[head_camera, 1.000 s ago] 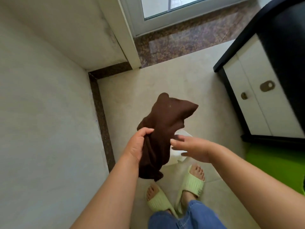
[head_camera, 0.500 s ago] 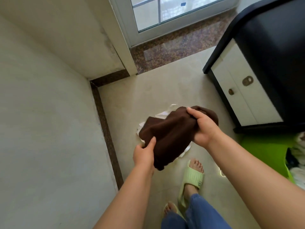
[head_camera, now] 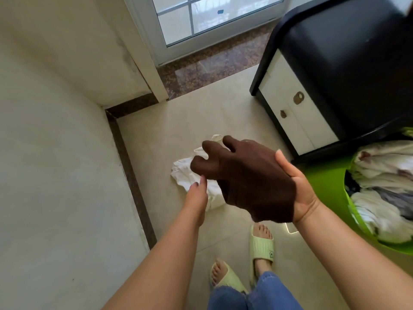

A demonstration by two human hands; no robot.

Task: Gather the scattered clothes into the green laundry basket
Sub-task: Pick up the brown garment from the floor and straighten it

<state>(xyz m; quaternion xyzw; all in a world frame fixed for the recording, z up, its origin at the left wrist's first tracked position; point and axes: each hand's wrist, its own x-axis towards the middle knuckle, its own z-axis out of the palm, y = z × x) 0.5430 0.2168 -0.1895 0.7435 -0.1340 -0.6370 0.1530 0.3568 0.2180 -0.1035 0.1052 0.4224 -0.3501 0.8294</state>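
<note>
Our right hand (head_camera: 299,191) grips brown cloth (head_camera: 248,182), held up left of green laundry basket (head_camera: 326,184) | our left hand (head_camera: 196,193) fingers straight, empty, over white garment (head_camera: 187,173) on floor (head_camera: 201,113)

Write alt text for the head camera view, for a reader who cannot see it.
A person's right hand holds a dark brown cloth garment above a crumpled white cloth on the beige tile floor. The left hand reaches toward the brown garment. A green plastic laundry basket of clothes stands at right.
</note>
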